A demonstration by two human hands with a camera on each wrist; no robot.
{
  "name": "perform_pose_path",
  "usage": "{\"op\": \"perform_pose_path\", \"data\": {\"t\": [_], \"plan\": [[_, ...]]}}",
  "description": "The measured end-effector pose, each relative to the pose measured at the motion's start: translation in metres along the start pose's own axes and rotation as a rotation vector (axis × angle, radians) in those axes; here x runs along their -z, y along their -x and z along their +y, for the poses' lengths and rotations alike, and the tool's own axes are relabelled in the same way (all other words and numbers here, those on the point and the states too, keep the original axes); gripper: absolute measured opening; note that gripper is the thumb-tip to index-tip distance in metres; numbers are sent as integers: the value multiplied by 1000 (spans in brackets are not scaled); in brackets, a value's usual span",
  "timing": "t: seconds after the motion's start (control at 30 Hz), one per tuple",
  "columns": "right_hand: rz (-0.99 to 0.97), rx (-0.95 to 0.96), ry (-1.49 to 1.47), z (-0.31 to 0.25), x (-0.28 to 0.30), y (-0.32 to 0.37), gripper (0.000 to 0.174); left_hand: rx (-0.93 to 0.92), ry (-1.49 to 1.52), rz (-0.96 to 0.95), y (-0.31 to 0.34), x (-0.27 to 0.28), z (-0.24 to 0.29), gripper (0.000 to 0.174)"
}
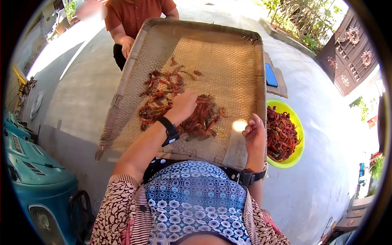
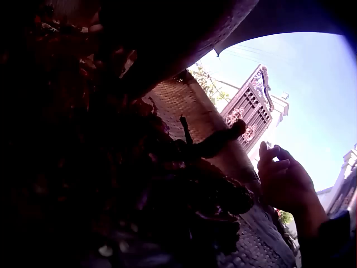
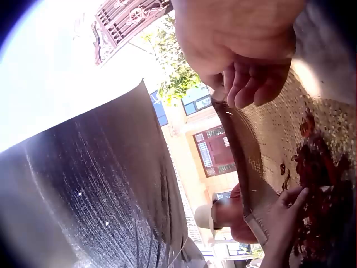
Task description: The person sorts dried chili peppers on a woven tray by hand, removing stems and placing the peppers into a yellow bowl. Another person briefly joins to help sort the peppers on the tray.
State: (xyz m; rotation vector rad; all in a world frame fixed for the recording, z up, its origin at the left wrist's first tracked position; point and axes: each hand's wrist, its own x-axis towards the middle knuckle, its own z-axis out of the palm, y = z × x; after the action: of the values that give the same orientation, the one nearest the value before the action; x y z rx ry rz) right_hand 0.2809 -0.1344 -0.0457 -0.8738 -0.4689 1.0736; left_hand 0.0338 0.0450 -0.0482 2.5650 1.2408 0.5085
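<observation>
Red and dark dried peppers (image 1: 204, 116) lie in two loose heaps on a large woven tray (image 1: 220, 53). My left hand (image 1: 183, 107) reaches down between the heaps, palm side hidden; its fingertips are among the peppers, and whether they grip one is unclear. In the right wrist view the left hand (image 3: 285, 209) touches the dark heap. Over the tray's near right part, my right hand (image 1: 255, 132) is raised with its fingers loosely bent, and nothing shows in them. The left wrist view is very dark, with the right hand (image 2: 287, 181) beyond the peppers.
A yellow-green basin (image 1: 301, 136) full of red peppers stands right of the tray. Beyond it a blue flat object (image 1: 270, 75) lies on cardboard (image 1: 281, 83). A person in a rust shirt (image 1: 130, 14) is at the tray's far left. A teal vehicle (image 1: 45, 179) stands at left.
</observation>
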Motion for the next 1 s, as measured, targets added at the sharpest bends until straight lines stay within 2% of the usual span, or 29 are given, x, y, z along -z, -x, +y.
{"op": "perform_pose_path", "data": {"t": [0.13,0.2,0.27,0.37,0.47,0.6,0.67,0.8,0.87,0.93,0.97,1.0], "plan": [[-130,-82,484,22,-28,4,27,4,-9,41,4,11,6,15],[-230,-136,565,26,-45,7,27,-10,38,10,15,27,20,14],[-236,-131,587,26,-66,14,25,-37,87,-73,29,45,39,13],[-343,-78,554,45,-72,12,22,-72,169,-166,46,54,57,12],[-389,-144,543,53,-64,11,19,-47,208,-223,57,58,65,13],[-378,-146,579,46,-49,12,17,-39,337,-257,66,47,65,12],[-377,-137,584,30,-48,17,16,-62,304,-208,72,39,59,12],[-102,27,676,-6,-31,11,14,2,236,-153,77,39,42,17],[47,125,531,-23,-14,6,13,34,184,-195,78,47,42,25],[187,269,190,-35,-7,5,24,25,168,-210,79,42,36,27],[245,277,-94,-38,4,4,29,17,161,-218,79,37,33,28],[262,242,-187,-41,11,2,29,1,178,-193,79,33,31,26]]}}
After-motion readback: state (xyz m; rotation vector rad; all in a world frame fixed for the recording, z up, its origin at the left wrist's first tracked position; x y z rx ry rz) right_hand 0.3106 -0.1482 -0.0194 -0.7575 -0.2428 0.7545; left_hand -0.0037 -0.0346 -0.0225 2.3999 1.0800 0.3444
